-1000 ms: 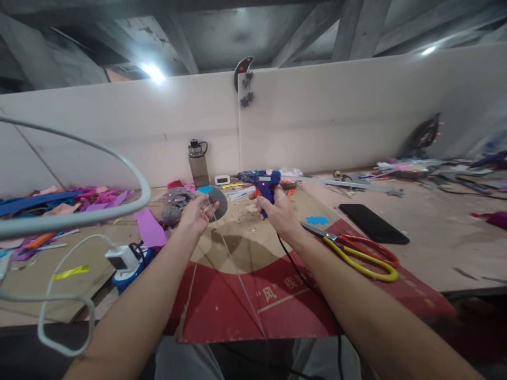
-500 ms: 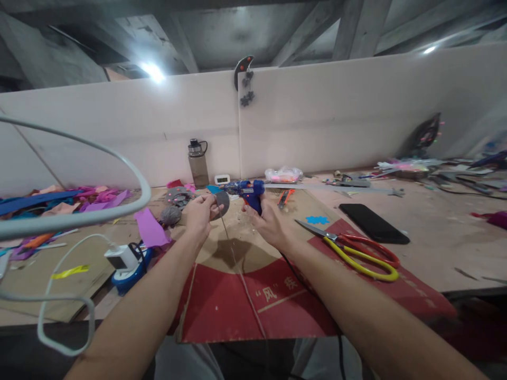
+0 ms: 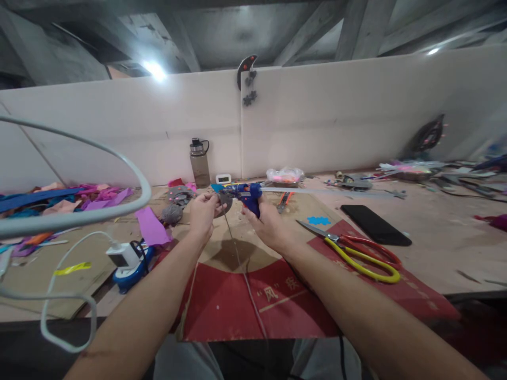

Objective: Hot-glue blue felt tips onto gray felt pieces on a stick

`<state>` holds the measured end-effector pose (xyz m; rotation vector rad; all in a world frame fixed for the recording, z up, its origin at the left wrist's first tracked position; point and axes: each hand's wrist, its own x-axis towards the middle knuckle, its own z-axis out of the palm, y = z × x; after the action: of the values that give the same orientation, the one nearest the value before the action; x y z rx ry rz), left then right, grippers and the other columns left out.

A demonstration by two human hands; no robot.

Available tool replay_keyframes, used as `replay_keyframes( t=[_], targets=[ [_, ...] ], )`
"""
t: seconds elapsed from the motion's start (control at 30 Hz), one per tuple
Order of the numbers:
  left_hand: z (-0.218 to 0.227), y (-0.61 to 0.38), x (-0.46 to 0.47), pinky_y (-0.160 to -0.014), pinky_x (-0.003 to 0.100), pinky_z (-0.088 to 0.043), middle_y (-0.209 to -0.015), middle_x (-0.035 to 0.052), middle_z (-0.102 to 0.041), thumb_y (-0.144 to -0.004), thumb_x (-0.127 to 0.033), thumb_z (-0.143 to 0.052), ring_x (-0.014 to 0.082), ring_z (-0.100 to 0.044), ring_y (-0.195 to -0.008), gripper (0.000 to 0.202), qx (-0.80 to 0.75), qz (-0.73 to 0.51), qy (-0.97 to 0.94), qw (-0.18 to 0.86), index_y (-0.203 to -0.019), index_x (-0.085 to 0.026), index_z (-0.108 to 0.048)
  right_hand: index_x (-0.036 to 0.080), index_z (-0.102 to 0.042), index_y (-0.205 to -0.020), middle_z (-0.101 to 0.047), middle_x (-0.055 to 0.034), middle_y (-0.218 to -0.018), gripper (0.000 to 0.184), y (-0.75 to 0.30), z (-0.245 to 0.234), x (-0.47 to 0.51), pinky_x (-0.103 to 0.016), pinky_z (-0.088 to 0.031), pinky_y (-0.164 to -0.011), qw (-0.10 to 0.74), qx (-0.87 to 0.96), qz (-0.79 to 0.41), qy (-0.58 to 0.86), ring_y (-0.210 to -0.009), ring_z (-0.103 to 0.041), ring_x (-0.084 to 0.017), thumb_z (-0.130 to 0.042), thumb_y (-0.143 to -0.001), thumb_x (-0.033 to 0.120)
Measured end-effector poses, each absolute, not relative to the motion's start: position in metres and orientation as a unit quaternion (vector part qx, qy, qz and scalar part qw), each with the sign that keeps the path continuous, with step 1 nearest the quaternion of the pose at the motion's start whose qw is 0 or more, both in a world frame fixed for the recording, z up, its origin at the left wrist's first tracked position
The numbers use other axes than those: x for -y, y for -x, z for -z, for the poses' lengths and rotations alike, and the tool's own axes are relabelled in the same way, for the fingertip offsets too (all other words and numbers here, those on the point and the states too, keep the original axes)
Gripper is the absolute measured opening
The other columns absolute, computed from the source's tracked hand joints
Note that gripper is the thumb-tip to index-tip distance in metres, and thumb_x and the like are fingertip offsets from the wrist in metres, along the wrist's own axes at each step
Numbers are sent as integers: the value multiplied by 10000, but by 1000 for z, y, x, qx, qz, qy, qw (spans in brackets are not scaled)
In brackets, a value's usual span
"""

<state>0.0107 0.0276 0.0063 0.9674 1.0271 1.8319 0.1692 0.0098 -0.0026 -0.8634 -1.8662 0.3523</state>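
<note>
In my left hand I pinch a dark grey round felt-like piece by its left edge. A thin grey cord hangs from that piece and runs down over the cardboard toward my lap. My right hand is wrapped round the handle of a blue glue gun. Its nozzle points left, right at the grey piece; whether they touch I cannot tell. A long whitish glue stick sticks out of the gun's back. Behind the nozzle shows a blue pointed scrap.
Red-and-brown cardboard lies beneath my hands. To the right are scissors, a blue flower-shaped cutout and a black phone. Leftward stand a charger, grey yarn and felt scraps; a bottle stands behind.
The glue gun has shifted slightly left and turned a little, and its orange trigger no longer shows. The grey piece stays pinched in my left hand, close to the nozzle.
</note>
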Motion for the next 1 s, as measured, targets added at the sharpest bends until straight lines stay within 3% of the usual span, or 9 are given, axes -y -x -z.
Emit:
replay_keyframes(
  t=[0.17, 0.57, 1.0],
  targets=[
    [-7, -11, -28, -643, 297, -533, -534, -62, -492, -577, -185, -653, 36, -462, -443, 147, -408, -727, -386, 395, -634, -144, -524, 154, -452, -1096, -599, -114, -927, 287, -169, 3, -10, -371, -448, -749, 499, 772, -148, 364, -830, -564, -226, -443, -822, 241],
    [-6, -11, -29, -604, 270, -536, -581, -34, -538, -595, -189, -641, 52, -512, -479, 131, -416, -730, -391, 375, -664, -134, -543, 154, -459, -1082, -592, -126, -952, 274, -169, 3, -10, -377, -450, -757, 491, 778, -130, 370, -867, -560, -236, -438, -824, 241],
    [-3, -7, -32, -619, 289, -541, -621, -21, -561, -587, -200, -643, 71, -547, -521, 143, -417, -734, -395, 362, -680, -133, -557, 154, -454, -1064, -604, -115, -875, 255, -171, 4, -11, -367, -448, -707, 473, 775, -128, 400, -769, -570, -224, -423, -837, 264]
  ],
)
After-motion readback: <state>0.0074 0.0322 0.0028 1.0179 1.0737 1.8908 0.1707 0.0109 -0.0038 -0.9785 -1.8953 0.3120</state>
